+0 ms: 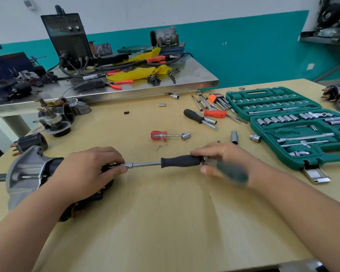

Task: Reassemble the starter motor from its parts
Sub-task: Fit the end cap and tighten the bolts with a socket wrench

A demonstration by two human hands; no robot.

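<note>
My left hand (90, 169) lies curled over the dark body of the starter motor (28, 169), thumb and forefinger pinching the socket tip of a socket driver (181, 160) where it meets the motor's end. My right hand (224, 160) closes its fingertips round the butt of the driver's black handle. A blurred dark-green shape (232, 173) sits under that palm; I cannot tell what it is or whether I hold it. The driver runs level between the 2 hands, just above the table (165, 213). The motor lies on its side at the table's left edge, silver nose housing pointing left. Judgement: a fastener at the motor's rear end is being run in. The motor looks heavy, rigid metal and, being round, liable to roll, so it wants a firm palm on the body rather than on the nose casting or the terminals. The driver is light and stiff; its tip may slip off a small head if it tilts. Further out lie a red-handled screwdriver (159, 135), 1 loose deep socket (234, 136) and the open green socket case (302, 134).
</note>
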